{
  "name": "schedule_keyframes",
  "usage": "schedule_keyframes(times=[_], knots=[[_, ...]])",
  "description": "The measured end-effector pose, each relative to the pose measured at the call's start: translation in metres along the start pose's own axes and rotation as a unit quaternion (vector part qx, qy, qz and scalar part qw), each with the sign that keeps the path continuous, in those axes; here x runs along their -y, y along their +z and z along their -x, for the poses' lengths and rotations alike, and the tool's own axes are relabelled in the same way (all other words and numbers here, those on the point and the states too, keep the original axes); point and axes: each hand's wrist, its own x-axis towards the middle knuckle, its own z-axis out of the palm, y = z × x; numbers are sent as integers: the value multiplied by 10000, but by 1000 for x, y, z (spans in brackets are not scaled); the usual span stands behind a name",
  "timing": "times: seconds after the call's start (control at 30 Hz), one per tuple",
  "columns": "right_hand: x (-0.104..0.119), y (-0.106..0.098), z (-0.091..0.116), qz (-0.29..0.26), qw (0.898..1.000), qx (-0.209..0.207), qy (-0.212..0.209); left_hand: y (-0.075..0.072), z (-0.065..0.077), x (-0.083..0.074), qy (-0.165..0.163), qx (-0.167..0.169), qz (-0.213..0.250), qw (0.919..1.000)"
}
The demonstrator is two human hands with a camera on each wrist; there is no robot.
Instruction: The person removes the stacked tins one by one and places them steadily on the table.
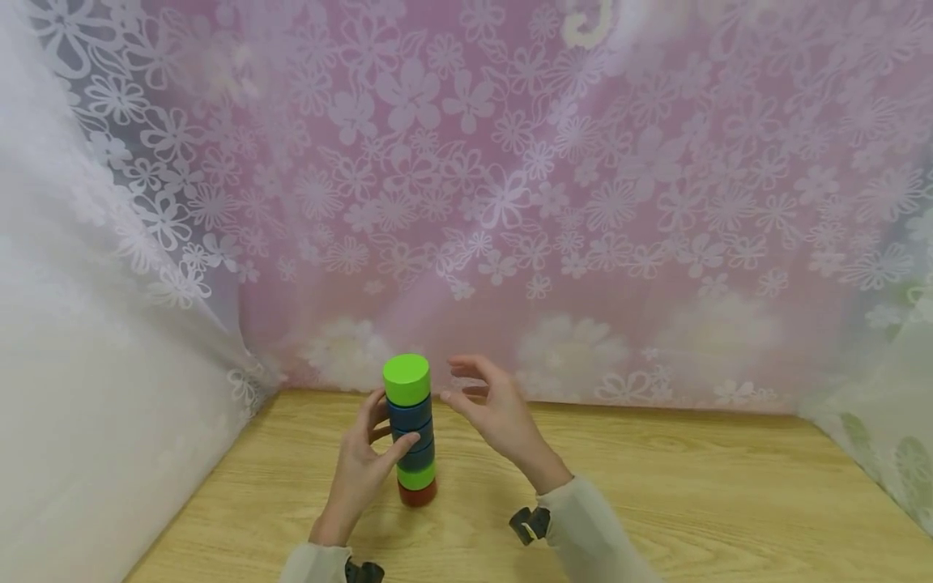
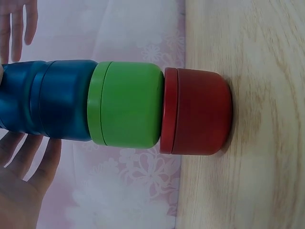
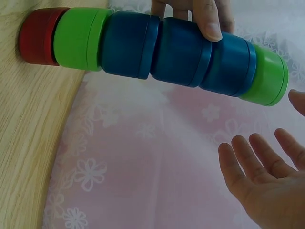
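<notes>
A tall stack of round lidded jars stands on the wooden table. From the bottom it shows a red jar (image 2: 200,112), a green jar (image 2: 126,105), three blue jars (image 3: 183,52) and a green jar (image 1: 406,379) on top. In the right wrist view the stack looks slightly bowed. My left hand (image 1: 363,463) holds the blue jars, thumb across the near side and fingers round the back. To the right of the upper stack, my right hand (image 1: 499,409) is apart from it, fingers loosely bent, palm towards the jars, with nothing in it.
Wooden tabletop (image 1: 656,486) extends widely to the right of the stack. A pink flowered curtain (image 1: 510,202) hangs along its back edge, and pale sheeting (image 1: 109,364) closes off the left side. Dark straps (image 1: 530,525) sit at my wrists.
</notes>
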Motion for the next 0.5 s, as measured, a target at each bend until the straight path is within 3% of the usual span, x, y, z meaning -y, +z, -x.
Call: schedule_keyframes(times=[0.5], knots=[[6,11,-6,-47,9993,363,-87,0,-1,-1,21,-86,-97,9999]])
